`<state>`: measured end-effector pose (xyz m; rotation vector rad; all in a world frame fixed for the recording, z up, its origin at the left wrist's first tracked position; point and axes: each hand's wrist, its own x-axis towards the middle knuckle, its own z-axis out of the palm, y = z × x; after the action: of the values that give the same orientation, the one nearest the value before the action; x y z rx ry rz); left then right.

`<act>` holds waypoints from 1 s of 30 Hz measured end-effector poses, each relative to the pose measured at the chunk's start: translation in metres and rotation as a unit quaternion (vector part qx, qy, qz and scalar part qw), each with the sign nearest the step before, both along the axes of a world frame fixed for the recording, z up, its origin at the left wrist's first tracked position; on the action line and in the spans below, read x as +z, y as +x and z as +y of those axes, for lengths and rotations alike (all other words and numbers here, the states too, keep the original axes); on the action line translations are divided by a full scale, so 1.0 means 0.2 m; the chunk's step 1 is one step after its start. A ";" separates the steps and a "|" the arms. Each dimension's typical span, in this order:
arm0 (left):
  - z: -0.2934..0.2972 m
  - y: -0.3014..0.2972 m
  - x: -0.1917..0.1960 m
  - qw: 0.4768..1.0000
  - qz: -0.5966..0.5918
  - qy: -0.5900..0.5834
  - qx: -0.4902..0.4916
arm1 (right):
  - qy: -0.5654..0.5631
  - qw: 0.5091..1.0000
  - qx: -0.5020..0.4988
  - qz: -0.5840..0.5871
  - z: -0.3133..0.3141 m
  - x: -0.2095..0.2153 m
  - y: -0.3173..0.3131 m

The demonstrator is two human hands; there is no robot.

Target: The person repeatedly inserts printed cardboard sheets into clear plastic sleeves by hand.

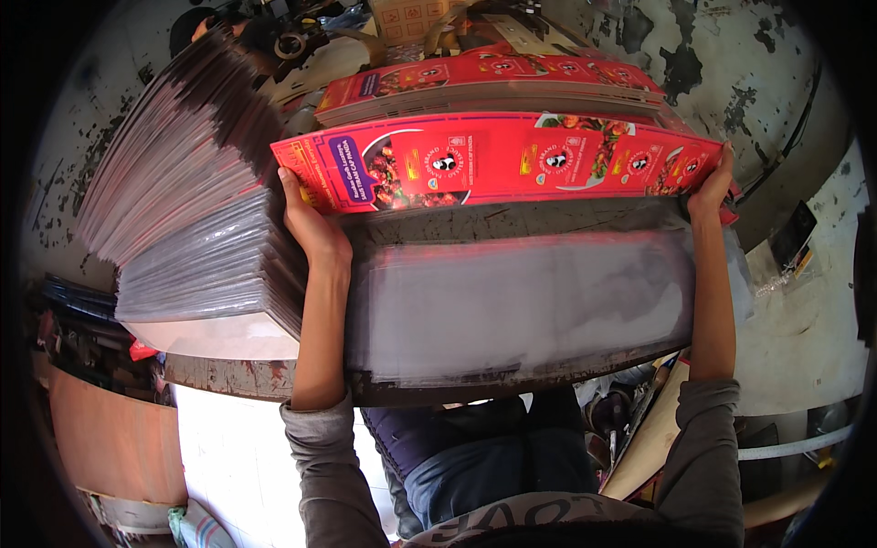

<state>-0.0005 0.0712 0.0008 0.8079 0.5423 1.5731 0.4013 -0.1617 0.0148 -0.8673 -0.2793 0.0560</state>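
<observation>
A long red printed card (498, 164) with food pictures is held up by its two short ends. My left hand (315, 224) grips the left end, thumb on the printed face and fingers mostly hidden behind. At the other end, my right hand (711, 192) is closed on the edge. Just behind stands a stack of similar red cards (493, 96). In front of the held card, a pile of clear plastic sleeves (530, 306) lies flat on the dark table, between my forearms.
Tall leaning piles of thin sheets (187, 146), the lower ones glossy like plastic (210, 260), rise beside my left forearm. The table's worn front edge (228, 370) curves before my lap. A tape roll (290, 44) and a cardboard box (411, 20) sit at the back.
</observation>
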 end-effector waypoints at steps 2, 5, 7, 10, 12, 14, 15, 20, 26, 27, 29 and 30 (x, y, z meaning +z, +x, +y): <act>0.00 0.00 0.00 1.000 0.002 0.004 -0.005 | -0.003 1.000 -0.007 0.000 0.00 -0.01 0.02; -0.01 0.00 0.02 1.000 -0.008 0.020 0.014 | 0.010 1.000 0.017 0.000 0.00 -0.02 0.04; -0.01 0.00 0.02 1.000 -0.004 0.020 0.021 | 0.008 1.000 0.021 -0.003 0.00 -0.03 0.04; -0.01 -0.01 0.02 1.000 -0.005 0.020 0.015 | 0.005 1.000 0.019 0.007 0.01 0.00 -0.02; -0.01 -0.01 0.03 1.000 -0.009 0.018 0.001 | 0.003 1.000 0.012 0.019 0.01 0.00 -0.03; -0.01 -0.01 0.04 0.999 -0.031 0.034 0.001 | 0.012 0.999 0.036 0.024 0.00 -0.01 0.00; -0.01 0.00 0.03 0.999 -0.031 0.033 0.001 | 0.011 0.999 0.036 0.024 0.00 -0.02 0.01; -0.03 0.00 0.04 0.999 -0.020 0.036 0.008 | 0.027 0.999 0.043 0.009 -0.02 -0.07 0.12; -0.02 0.00 0.04 0.998 -0.023 0.051 0.013 | 0.013 1.000 0.014 -0.008 -0.01 -0.10 0.17; -0.02 0.00 0.04 0.998 -0.024 0.051 0.013 | 0.013 1.000 0.014 -0.009 -0.02 -0.11 0.18; -0.04 -0.01 0.05 0.999 -0.039 0.038 -0.002 | 0.018 0.999 -0.033 0.028 0.01 -0.02 -0.01; -0.04 -0.01 0.05 0.998 -0.040 0.038 -0.002 | 0.018 0.999 -0.033 0.027 0.01 -0.03 0.01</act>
<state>-0.0019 0.0642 0.0102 0.7988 0.4248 1.6225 0.4041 -0.1603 0.0083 -0.8375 -0.2004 0.0121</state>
